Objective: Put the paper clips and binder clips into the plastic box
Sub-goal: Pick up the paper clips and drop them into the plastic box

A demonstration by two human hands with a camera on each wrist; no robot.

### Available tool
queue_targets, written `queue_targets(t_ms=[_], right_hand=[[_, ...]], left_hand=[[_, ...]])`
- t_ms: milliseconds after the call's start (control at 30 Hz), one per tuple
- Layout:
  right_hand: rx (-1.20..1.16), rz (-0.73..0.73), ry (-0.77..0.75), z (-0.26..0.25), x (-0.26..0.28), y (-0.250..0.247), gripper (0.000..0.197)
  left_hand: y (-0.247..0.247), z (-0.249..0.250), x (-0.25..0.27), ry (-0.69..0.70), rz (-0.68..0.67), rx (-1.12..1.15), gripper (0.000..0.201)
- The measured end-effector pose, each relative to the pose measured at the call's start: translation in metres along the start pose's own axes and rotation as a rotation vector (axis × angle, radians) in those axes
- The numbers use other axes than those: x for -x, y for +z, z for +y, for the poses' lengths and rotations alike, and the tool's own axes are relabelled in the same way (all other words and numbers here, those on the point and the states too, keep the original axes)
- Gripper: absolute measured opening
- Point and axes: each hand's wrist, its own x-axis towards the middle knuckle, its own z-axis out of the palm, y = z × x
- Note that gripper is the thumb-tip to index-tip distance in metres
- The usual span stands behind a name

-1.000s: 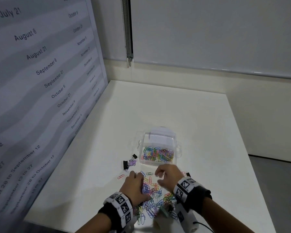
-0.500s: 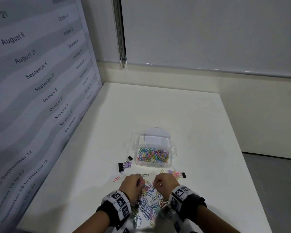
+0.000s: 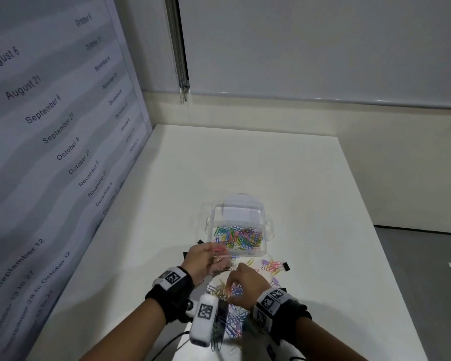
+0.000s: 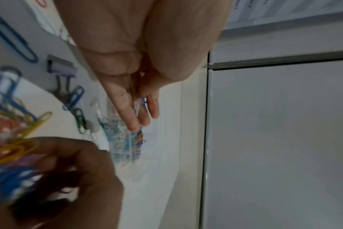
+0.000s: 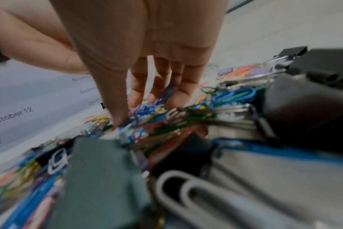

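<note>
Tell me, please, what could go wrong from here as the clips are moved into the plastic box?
1. The left hand pinches only a few paper clips short of the plastic box; some may drop onto the table.
2. The right hand digs into a tangled pile; linked clips could drag out and scatter.
3. The black binder clip lies apart and may be overlooked.

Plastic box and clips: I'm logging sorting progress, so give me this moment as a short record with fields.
plastic box: open, clear, already holds many coloured paper clips
loose pile: paper clips and binder clips on the white table, near edge
left hand: raised beside the box, pinching a few clips
right hand: fingers down in the pile, gathering clips
stray binder clip: black, right of the box
</note>
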Motion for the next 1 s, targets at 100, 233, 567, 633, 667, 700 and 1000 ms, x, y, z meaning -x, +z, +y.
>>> queue_targets(t_ms=[100, 233, 567, 633, 667, 700, 1000], right_hand=[[-0.034, 0.011, 0.031, -0.003, 0.001, -0.007, 0.022], [-0.138, 0.111, 0.081, 0.001, 0.004, -0.017, 0.028], [-0.305, 0.421, 0.155, -0.010, -0.012, -0.085, 0.018], [-0.312, 0.450, 0.156, -0.010, -0.019, -0.093, 0.023], [-0.313, 0.443, 0.159, -0.010, -0.021, -0.094, 0.027], [-0.308, 0.430, 0.165, -0.010, -0.023, -0.093, 0.032], [-0.205, 0.302, 0.074, -0.004, -0.007, -0.051, 0.028]], left_hand=[[0.003, 0.012, -0.005, -0.018, -0.005, 0.073, 0.036], [0.008, 0.025, -0.009, -0.032, -0.034, 0.124, 0.035], [-0.003, 0.033, -0.002, 0.062, -0.043, 0.082, 0.030], [-0.009, 0.028, 0.003, 0.109, -0.028, -0.050, 0.024], [-0.014, 0.024, 0.005, 0.121, -0.022, -0.153, 0.023], [-0.020, 0.019, 0.007, 0.132, -0.020, -0.274, 0.022], [-0.036, -0.017, 0.020, 0.290, -0.211, -1.250, 0.047]])
